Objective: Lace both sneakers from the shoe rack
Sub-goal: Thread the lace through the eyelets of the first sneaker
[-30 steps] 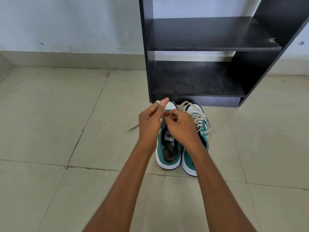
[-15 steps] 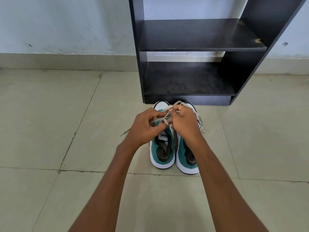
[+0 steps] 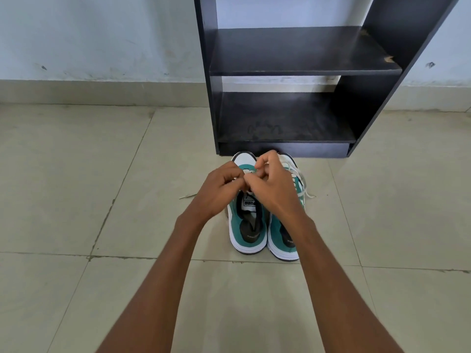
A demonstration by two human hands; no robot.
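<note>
Left sneaker [image 3: 246, 225]: standing on the floor [image 3: 76, 187] just before the rack [image 3: 280, 72], toe toward it, touching the right sneaker [image 3: 284, 238] along its side. Tongue lying open; only the lowest eyelets are showing lace.

Right sneaker: laced along its length, loose ends trailing onto the floor at its far side.

Lace [image 3: 187, 196]: one free end lying on the floor left of the pair; the working part is passing between both hands.

Left hand [image 3: 220, 189]: fingers curled narrow and pinching the lace over the left sneaker's eyelets.

Right hand [image 3: 274, 186]: fingers bunched, pinching the same lace; the exact eyelet is hidden.

Change: a second ago both hands were raised above the toe with the lace held up; they are now lowering and closing together over the eyelet rows.

Meaning, as a judgement: a fresh crossing is being threaded; the left sneaker is at an early stage, the right apparently done.

Rack: both shelves bare.
</note>
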